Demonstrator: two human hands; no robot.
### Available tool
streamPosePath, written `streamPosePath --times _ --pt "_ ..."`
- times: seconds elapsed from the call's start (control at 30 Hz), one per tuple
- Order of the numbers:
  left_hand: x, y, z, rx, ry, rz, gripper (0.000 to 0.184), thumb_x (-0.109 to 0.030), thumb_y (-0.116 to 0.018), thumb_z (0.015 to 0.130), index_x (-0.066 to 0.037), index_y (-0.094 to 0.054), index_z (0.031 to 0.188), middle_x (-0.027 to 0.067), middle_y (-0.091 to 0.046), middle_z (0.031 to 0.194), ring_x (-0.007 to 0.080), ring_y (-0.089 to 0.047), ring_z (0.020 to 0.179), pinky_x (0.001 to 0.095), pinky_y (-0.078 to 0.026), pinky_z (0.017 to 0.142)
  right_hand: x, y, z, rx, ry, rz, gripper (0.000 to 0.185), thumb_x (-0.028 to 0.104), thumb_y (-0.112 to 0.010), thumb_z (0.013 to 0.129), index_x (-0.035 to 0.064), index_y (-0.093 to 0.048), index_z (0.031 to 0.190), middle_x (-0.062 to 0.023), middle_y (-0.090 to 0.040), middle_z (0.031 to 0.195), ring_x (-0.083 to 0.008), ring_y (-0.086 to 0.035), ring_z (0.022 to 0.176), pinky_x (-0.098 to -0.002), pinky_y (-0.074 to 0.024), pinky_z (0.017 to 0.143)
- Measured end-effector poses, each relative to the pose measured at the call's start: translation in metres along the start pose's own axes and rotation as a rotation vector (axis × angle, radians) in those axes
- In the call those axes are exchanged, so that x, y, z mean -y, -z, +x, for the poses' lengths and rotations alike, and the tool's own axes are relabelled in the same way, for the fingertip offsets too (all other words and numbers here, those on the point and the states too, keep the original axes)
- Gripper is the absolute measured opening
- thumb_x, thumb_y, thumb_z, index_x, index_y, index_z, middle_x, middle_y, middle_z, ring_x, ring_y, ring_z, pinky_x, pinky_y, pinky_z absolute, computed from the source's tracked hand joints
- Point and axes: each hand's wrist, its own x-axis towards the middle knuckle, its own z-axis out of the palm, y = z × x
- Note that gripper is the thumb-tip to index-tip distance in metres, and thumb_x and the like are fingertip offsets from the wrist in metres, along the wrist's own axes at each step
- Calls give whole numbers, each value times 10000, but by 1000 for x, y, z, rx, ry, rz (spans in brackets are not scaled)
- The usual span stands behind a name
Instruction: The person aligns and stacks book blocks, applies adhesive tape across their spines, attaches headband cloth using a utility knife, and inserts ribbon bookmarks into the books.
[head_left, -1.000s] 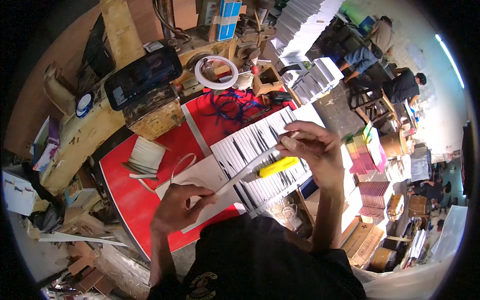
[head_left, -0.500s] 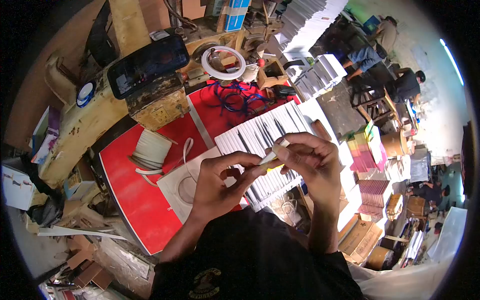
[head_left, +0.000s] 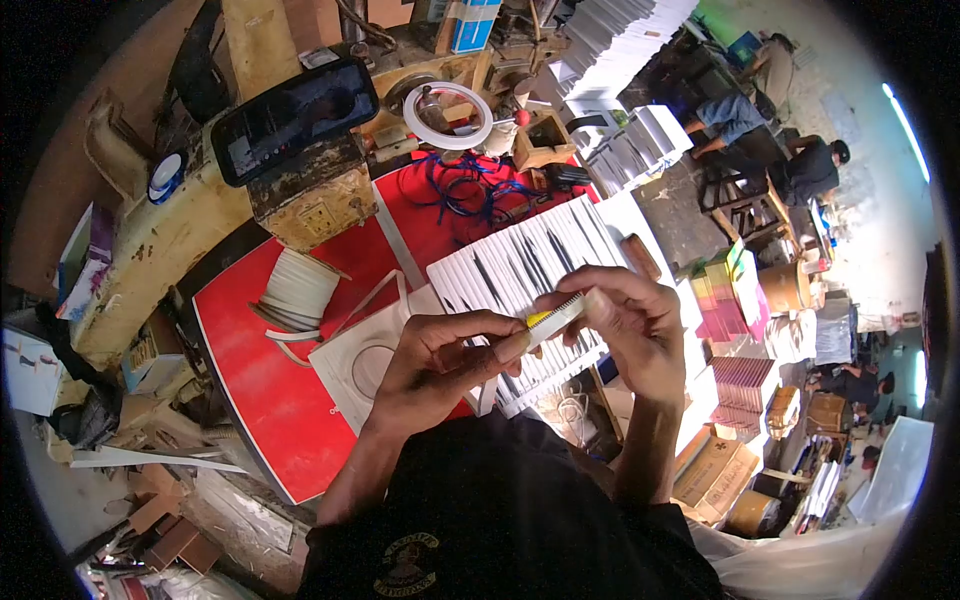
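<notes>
Between my two hands is a small white piece with a finely ridged edge [head_left: 556, 316] and a bit of yellow at its left end. My left hand [head_left: 430, 365] pinches its left end between thumb and fingers. The fingers of my right hand [head_left: 640, 335] are closed on the right end. I cannot make out exactly what the piece is. Behind and beneath the hands lies a row of packed white paper blocks [head_left: 520, 265] with some dark gaps. To the left, a spool of white band [head_left: 300, 290] rests on a red sheet [head_left: 270, 390], its loose strip trailing beside a pale board [head_left: 335, 365].
A phone [head_left: 295, 120] lies atop a worn machine block [head_left: 315, 205]. Behind are a white ring [head_left: 412, 112], tangled blue cords [head_left: 465, 195] and a wooden box [head_left: 543, 140]. Paper stacks [head_left: 625, 40] and a carton [head_left: 718, 475] stand right. People [head_left: 812, 170] sit farther off.
The white piece has turned so its ridged edge now faces up toward me. My left hand has shifted slightly down, and the loose strip by the spool has changed shape.
</notes>
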Motion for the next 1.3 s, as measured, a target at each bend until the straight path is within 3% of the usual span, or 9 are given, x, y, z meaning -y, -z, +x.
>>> streamPosePath --times 0.13,0.2,0.23,0.4,0.5,0.6,0.97,1.13,1.3 --pt "-4 -6 2 -30 52 -19 246 -31 -717 904 37 -689 1138 114 -708 1007 138 -673 837 262 -546 695 -2 0 -4 -129 -14 -144 165 18 -651 943 -85 -684 1068 -197 -716 969 -202 -696 759 -297 -541 648" --pt "-10 -23 7 -479 -479 788 278 -5 -755 843 20 -700 1114 128 -708 1002 142 -673 822 255 -541 700 -1 -8 -6 -170 -36 -136 165 6 -684 917 -89 -688 1052 -184 -720 951 -198 -705 765 -293 -579 650" --pt "-6 -16 0 -480 -505 958 287 17 -769 801 -1 -712 1082 135 -715 972 151 -697 801 246 -552 649 1 -19 -6 -282 -6 -167 171 9 -687 914 -87 -688 1056 -178 -723 941 -197 -712 780 -299 -600 668" --pt "-11 -30 -11 -363 -370 577 127 26 -691 893 29 -705 1019 119 -729 1004 120 -695 767 220 -571 575 12 -48 -11 -358 23 -252 223 -10 -688 914 -63 -662 1129 -155 -728 949 -176 -716 868 -290 -605 780" --pt "-16 -29 -14 -343 -259 440 173 36 -685 893 45 -691 1066 131 -728 1053 182 -721 932 269 -626 735 2 -60 -14 -438 114 -342 263 -54 -691 892 -54 -642 1150 -154 -733 967 -174 -718 881 -287 -602 810" --pt "-14 -30 -16 -405 -331 335 212 44 -700 880 53 -690 1092 142 -732 1037 195 -722 952 289 -623 763 -5 -70 -17 -492 269 -556 279 -73 -704 874 -56 -641 1146 -154 -736 982 -187 -723 917 -269 -600 798" --pt "-12 -23 -24 -390 -264 247 184 85 -702 863 66 -704 1046 131 -737 959 145 -715 822 271 -608 741 -14 -75 -20 -365 355 -516 298 -113 -697 853 -95 -625 1142 -217 -716 1059 -224 -720 970 -275 -618 801" --pt "-13 -19 -22 -343 -200 274 211 75 -729 780 72 -712 991 152 -748 937 185 -742 863 280 -617 769 -16 -70 -24 -337 333 -530 310 -112 -697 850 -95 -624 1150 -203 -714 1080 -227 -722 981 -269 -620 794" --pt "-11 -13 -22 -252 -223 381 208 91 -692 806 70 -706 1013 140 -739 937 167 -732 833 268 -611 735 -17 -66 -28 -342 275 -573 342 -93 -715 843 -76 -627 1174 -178 -732 1056 -206 -733 938 -259 -616 793"
